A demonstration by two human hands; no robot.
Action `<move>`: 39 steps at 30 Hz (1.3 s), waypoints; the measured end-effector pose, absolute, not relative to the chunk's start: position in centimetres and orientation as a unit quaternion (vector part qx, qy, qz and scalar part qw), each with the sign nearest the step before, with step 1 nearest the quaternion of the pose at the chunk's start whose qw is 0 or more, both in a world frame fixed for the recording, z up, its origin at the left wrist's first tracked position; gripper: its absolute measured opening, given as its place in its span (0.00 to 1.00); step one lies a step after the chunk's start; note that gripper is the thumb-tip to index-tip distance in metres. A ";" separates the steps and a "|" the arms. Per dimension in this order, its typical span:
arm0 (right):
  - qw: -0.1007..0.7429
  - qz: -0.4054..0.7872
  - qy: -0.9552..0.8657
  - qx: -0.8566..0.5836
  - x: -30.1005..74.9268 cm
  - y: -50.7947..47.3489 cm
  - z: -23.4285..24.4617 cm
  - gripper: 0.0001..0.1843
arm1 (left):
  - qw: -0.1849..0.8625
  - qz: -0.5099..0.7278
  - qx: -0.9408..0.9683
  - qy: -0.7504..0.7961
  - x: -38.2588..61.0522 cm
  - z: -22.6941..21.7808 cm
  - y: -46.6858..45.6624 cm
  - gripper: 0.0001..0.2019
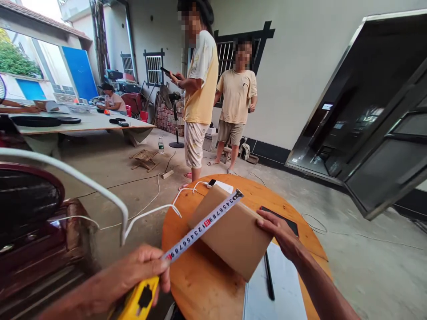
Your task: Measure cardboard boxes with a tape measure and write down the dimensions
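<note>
My left hand (147, 264) is closed round a yellow tape measure (142, 300), thumb on the blade near its mouth. The white blade (200, 229) runs out across the top of a brown cardboard box (233, 235), its metal hook near the box's far edge. With my right hand (275, 226) I grip the box's right edge, fingers on top, and the box is tilted over the round wooden table (196, 284). Under its near corner lies white paper (283, 289) with a black pen (269, 278). A dark flat phone-like object (283, 220) is partly behind my right hand.
A white power bank-like block (222, 184) with a white cable (153, 213) sits at the table's far side. Two people stand beyond the table, one holding a phone. A dark red chair (36, 173) is at left. Farther back are a long table (83, 122) and a fan (175, 118).
</note>
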State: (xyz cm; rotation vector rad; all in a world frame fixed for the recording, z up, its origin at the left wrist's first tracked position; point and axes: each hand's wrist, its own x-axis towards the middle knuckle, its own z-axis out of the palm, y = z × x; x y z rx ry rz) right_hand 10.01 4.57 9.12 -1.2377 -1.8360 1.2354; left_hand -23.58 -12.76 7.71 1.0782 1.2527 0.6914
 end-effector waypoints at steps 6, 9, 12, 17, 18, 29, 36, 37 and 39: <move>0.287 0.597 -0.610 -0.435 9.8 2.6 8.4 0.23 | 0.562 0.363 0.447 0.594 -19.5 5.0 -13.2 0.23; 0.293 0.609 -0.599 -0.430 9.8 1.7 8.5 0.24 | 0.533 0.338 0.470 0.618 -19.1 4.6 -12.8 0.24; 0.304 0.590 -0.615 -0.427 9.9 1.3 8.7 0.25 | 0.502 0.330 0.506 0.619 -19.6 4.0 -12.8 0.25; 0.299 0.584 -0.622 -0.427 10.2 1.3 8.7 0.27 | 0.479 0.308 0.526 0.632 -20.2 3.1 -13.2 0.26; 0.297 0.588 -0.619 -0.428 10.2 1.3 8.6 0.27 | 0.479 0.308 0.524 0.633 -20.1 3.0 -13.2 0.26; 0.315 0.589 -0.606 -0.431 10.0 1.9 8.2 0.23 | 0.464 0.331 0.512 0.643 -19.3 3.0 -12.8 0.22; 0.317 0.533 -0.618 -0.483 10.0 2.3 8.4 0.31 | 0.499 0.353 0.488 0.623 -19.6 2.5 -12.7 0.23; 0.331 0.489 -0.628 -0.508 10.1 2.6 8.5 0.33 | 0.515 0.361 0.478 0.614 -19.6 2.4 -12.8 0.24; 0.364 0.356 -0.659 -0.554 10.5 3.6 8.6 0.38 | 0.549 0.371 0.451 0.598 -19.6 2.2 -13.2 0.26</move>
